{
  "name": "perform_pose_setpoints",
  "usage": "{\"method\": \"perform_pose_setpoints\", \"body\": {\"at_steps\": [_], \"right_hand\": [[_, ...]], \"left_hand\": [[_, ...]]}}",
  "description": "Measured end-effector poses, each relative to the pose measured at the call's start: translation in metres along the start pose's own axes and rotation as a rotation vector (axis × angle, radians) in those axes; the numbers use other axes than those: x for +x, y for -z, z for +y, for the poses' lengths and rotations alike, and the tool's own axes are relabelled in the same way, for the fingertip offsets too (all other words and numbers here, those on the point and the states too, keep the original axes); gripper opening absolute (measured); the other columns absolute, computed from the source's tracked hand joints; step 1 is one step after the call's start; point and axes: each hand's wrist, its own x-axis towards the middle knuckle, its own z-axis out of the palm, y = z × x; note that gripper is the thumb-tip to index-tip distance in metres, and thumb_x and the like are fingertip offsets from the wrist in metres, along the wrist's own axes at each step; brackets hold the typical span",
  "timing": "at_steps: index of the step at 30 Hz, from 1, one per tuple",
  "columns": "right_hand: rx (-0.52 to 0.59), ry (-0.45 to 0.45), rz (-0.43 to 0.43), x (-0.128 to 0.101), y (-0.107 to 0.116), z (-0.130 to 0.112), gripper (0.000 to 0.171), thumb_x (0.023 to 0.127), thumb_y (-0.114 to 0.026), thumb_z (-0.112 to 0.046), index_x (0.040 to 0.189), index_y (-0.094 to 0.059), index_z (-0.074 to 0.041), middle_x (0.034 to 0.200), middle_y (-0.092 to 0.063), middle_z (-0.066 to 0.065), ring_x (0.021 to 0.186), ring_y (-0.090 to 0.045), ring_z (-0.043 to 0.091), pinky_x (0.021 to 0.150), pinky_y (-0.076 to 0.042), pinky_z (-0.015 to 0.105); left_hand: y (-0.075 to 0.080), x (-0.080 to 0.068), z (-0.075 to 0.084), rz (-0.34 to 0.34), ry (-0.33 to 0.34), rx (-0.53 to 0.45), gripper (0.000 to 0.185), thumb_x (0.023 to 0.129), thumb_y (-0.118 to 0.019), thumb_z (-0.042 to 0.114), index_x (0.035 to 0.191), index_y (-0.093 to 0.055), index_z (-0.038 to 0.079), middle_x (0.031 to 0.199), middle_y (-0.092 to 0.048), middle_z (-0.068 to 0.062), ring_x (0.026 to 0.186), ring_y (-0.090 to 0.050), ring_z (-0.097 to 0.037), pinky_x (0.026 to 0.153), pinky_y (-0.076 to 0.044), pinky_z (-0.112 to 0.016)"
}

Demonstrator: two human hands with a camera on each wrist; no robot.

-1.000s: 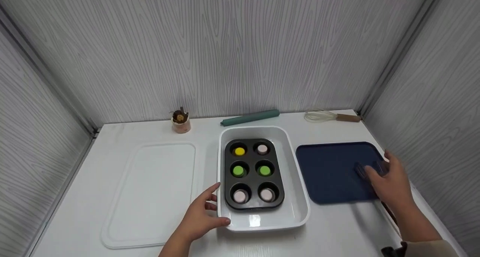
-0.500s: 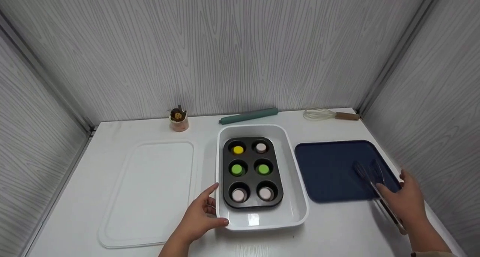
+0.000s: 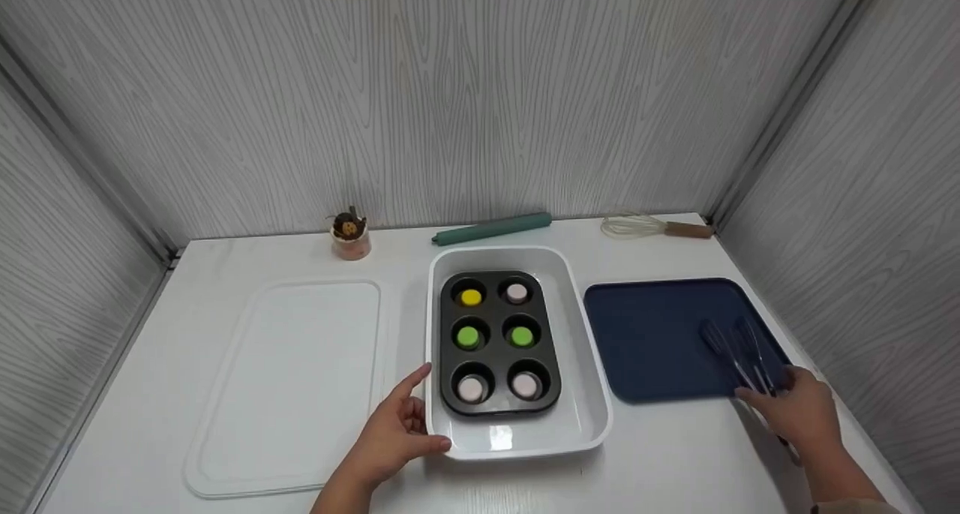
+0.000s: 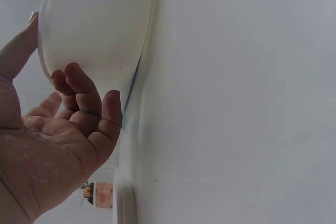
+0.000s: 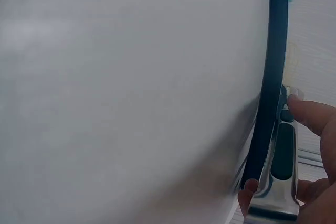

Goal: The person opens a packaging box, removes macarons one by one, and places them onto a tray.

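Two hands work: the left hand [image 3: 390, 440] steadies the dish [image 3: 596, 424], fingers loosely curled; the right hand [image 3: 802, 416] pinches the tongs [image 3: 739, 360], probably lifting next.

No readable text, label, brand, number or sign anywhere in the three views. Nothing printed on the white dish [image 3: 592, 424], the dark muffin pan [image 3: 499, 405], the blue tray [image 3: 645, 334], the white lid [image 3: 300, 379] or the tongs [image 3: 739, 356]. Small jar [image 3: 349, 245] at the back too small to make out any lettering.
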Motion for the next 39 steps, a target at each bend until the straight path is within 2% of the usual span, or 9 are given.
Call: {"method": "perform_pose_setpoints", "body": {"at_steps": [5, 11, 16, 22, 27, 32, 39], "right_hand": [[-0.026, -0.053, -0.052, 0.002, -0.006, 0.000, 0.109, 0.091, -0.079, -0.051, 0.147, -0.029, 0.027, 0.142, -0.043, 0.049, 0.126, -0.048, 0.063, 0.101, -0.046, 0.067], [-0.015, -0.048, -0.074, 0.003, -0.005, 0.004, 0.090, 0.096, -0.072, -0.044, 0.143, -0.039, 0.026, 0.131, -0.053, 0.045, 0.116, -0.056, 0.058, 0.090, -0.051, 0.062], [0.004, -0.065, -0.048, -0.001, -0.005, 0.000, 0.079, 0.103, -0.064, -0.038, 0.144, -0.041, 0.024, 0.133, -0.052, 0.045, 0.117, -0.057, 0.057, 0.089, -0.053, 0.060], [0.009, 0.059, 0.025, -0.010, -0.004, -0.015, 0.069, 0.105, -0.063, -0.037, 0.140, -0.051, 0.021, 0.126, -0.061, 0.042, 0.108, -0.064, 0.051, 0.082, -0.055, 0.054], [0.001, 0.145, 0.046, -0.015, -0.002, -0.038, 0.071, 0.104, -0.067, -0.044, 0.139, -0.057, 0.017, 0.121, -0.067, 0.035, 0.105, -0.067, 0.045, 0.079, -0.055, 0.051], [0.033, 0.206, 0.030, -0.021, -0.001, -0.064, 0.074, 0.102, -0.069, -0.048, 0.144, -0.056, 0.012, 0.127, -0.067, 0.033, 0.109, -0.067, 0.043, 0.080, -0.055, 0.049], [0.079, 0.272, 0.073, -0.028, 0.000, -0.097, 0.075, 0.100, -0.068, -0.056, 0.150, -0.058, -0.001, 0.130, -0.068, 0.026, 0.113, -0.067, 0.041, 0.083, -0.055, 0.050]], "left_hand": [[0.003, -0.001, -0.001, -0.015, -0.010, -0.006, 0.116, 0.074, -0.088, -0.008, 0.167, -0.019, -0.001, 0.099, -0.070, -0.021, 0.081, -0.067, -0.019, 0.077, -0.056, -0.027], [0.004, 0.000, -0.003, -0.030, -0.011, -0.013, 0.117, 0.074, -0.088, -0.007, 0.168, -0.018, 0.000, 0.103, -0.070, -0.027, 0.083, -0.068, -0.020, 0.078, -0.056, -0.028], [0.002, 0.000, -0.003, -0.037, -0.008, -0.013, 0.117, 0.074, -0.087, -0.007, 0.168, -0.017, 0.001, 0.103, -0.070, -0.026, 0.083, -0.068, -0.021, 0.078, -0.057, -0.028], [0.001, 0.000, -0.004, -0.049, -0.007, -0.015, 0.118, 0.075, -0.086, -0.007, 0.168, -0.016, 0.002, 0.103, -0.070, -0.025, 0.083, -0.068, -0.021, 0.078, -0.057, -0.028], [0.003, 0.000, -0.006, -0.065, -0.021, 0.007, 0.116, 0.076, -0.086, -0.006, 0.168, -0.016, 0.001, 0.100, -0.070, -0.023, 0.082, -0.068, -0.019, 0.078, -0.056, -0.028], [0.004, 0.001, -0.007, -0.076, -0.024, 0.020, 0.116, 0.077, -0.087, -0.005, 0.168, -0.016, 0.001, 0.099, -0.070, -0.022, 0.081, -0.068, -0.018, 0.077, -0.056, -0.027], [0.005, 0.004, -0.003, -0.082, -0.026, 0.040, 0.116, 0.077, -0.087, -0.005, 0.169, -0.017, 0.002, 0.096, -0.069, -0.019, 0.079, -0.065, -0.018, 0.075, -0.055, -0.027]]}}
